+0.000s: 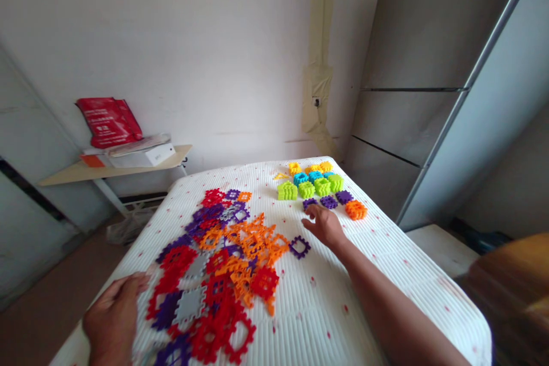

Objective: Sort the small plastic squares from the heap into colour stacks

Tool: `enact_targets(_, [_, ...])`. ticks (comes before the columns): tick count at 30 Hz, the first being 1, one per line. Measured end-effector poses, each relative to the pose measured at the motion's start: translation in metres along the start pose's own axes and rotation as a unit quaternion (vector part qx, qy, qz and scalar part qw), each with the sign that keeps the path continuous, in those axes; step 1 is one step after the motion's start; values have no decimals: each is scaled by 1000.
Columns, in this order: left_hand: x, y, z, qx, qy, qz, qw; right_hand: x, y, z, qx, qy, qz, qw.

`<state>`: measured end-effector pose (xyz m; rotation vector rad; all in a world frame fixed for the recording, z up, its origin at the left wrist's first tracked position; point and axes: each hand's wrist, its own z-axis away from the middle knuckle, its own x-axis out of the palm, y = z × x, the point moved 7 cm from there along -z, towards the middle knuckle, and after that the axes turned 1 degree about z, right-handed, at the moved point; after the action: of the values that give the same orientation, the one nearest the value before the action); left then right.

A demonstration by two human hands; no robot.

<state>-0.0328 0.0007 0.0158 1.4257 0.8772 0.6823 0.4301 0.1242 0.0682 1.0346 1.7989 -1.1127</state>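
A heap of flat interlocking plastic tiles in red, orange, purple and grey lies on a white ribbed mattress. My left hand rests at the heap's near left edge, fingers loosely spread, holding nothing. My right hand lies flat and open farther back, its fingertips beside a purple cube. A loose purple tile lies just left of that hand. Behind it stand assembled cubes: green, blue, yellow, purple and one orange.
A low wooden shelf with a red bag and white boxes stands against the wall at the back left. A grey cabinet rises on the right. Brown floor lies left of the mattress.
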Motion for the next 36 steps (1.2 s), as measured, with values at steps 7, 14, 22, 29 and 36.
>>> enact_targets(7, [-1,-1,-1,0,-1,5,1000,24,-26,40,-18,-146,67,987])
enact_targets(14, [2,-5,-5,-4,-9,34,999,12,-15,31,9,-175,-30,984])
enact_targets(22, [-1,-11,-7,-12,-4,4,1000,-4,38,27,168,-113,64,977])
enact_targets(29, [-1,-10,-10,-2,-15,-3,1000,-8,23,32,135,-84,79,984])
enact_targets(36, [-1,-7,-4,-15,-4,-1,1000,6,5,36,135,-115,117,977])
